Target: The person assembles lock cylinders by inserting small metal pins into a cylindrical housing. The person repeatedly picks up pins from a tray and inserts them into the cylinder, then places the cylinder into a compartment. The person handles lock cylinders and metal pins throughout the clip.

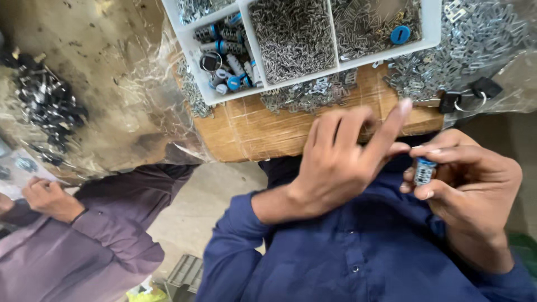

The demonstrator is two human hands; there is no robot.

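Fingers of the right hand point(475, 184) pinch a small cylinder point(424, 170), blue cap at twelve o'clock.
Its long axis stands nearly upright in the frame. At nine o'clock, the left hand point(341, 159) shows loosely curled fingers, forefinger raised, touching the right hand's fingertips. A white divided tray point(327, 70) of metal parts sits on the desk point(251, 131) at twelve.

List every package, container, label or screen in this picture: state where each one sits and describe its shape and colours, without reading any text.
White plastic tray: top centre, rectangular, divided into compartments of small metal parts.
Clear plastic bag: left, crinkled, see-through, holding black parts.
Brown cardboard box: centre, beneath the tray, flat-topped.
No screens or signs visible.
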